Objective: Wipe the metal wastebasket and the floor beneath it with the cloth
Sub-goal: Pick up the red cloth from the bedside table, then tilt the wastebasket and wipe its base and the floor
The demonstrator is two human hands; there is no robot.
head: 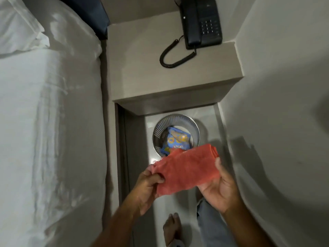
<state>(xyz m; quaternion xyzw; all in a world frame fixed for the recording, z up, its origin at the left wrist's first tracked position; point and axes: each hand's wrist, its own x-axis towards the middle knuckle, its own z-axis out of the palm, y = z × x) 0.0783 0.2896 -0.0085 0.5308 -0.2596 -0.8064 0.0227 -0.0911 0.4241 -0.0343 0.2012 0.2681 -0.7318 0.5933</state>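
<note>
A round metal wastebasket stands on the pale floor just in front of the bedside shelf, with a blue snack wrapper inside it. I hold a folded red cloth stretched between both hands, above the floor and over the basket's near rim. My left hand pinches the cloth's left end. My right hand supports the right end from below, thumb on its edge.
A bed with white sheets fills the left side. A beige bedside shelf with a black telephone overhangs the basket. A white wall closes the right. My bare foot and jeans leg are below.
</note>
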